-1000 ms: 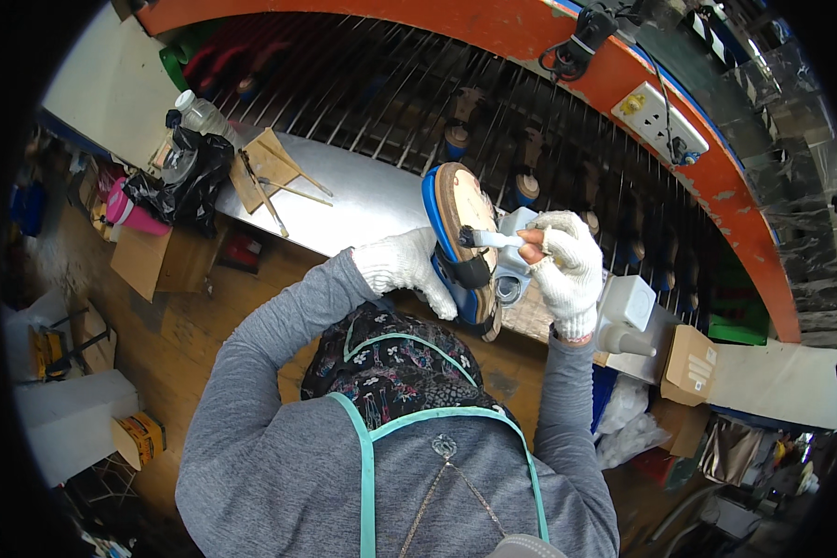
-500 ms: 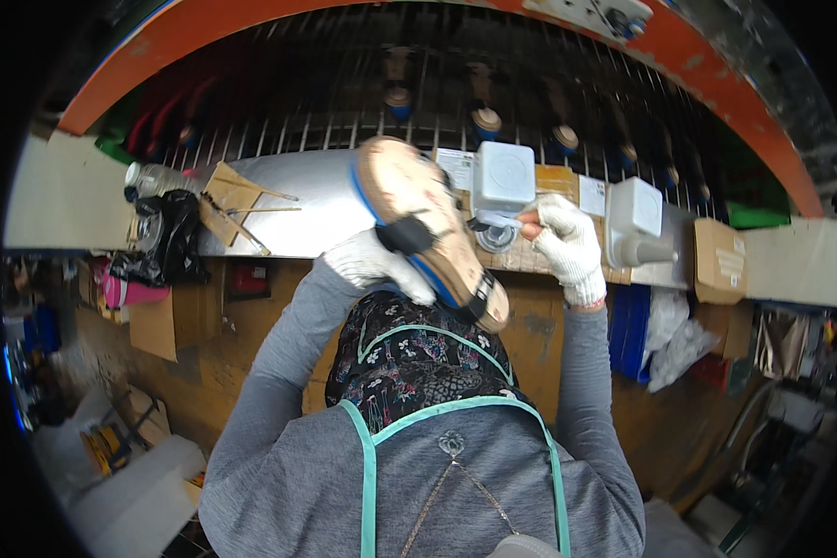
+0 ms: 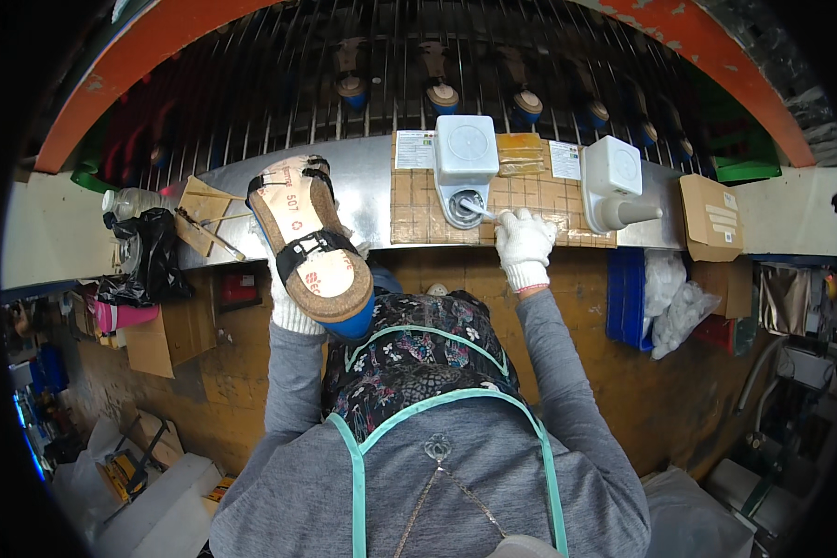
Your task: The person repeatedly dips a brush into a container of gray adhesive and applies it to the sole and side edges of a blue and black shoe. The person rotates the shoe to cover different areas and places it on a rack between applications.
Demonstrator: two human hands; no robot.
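My left hand, in a white glove, grips a sandal from underneath at the left. The sandal's cork-edged pale sole faces up, black straps cross it, and a blue shoe last shows at its near end. My gloved right hand is closed on a slim white handle. The far end of that handle sits in the round opening of a white plastic dispenser bottle, where its tip is hidden. That bottle stands on a sheet of taped brown cardboard on the metal bench.
A second white bottle with a grey cone spout stands at the right, beside an opened cardboard box. Brushes on cardboard and a black plastic bag lie at the left. Behind, several sandals on blue lasts rest on a rack.
The sandal has moved left, and its blue end now points toward me. My right hand stays near the dispenser, lower and holding the handle. The whole view has shifted slightly.
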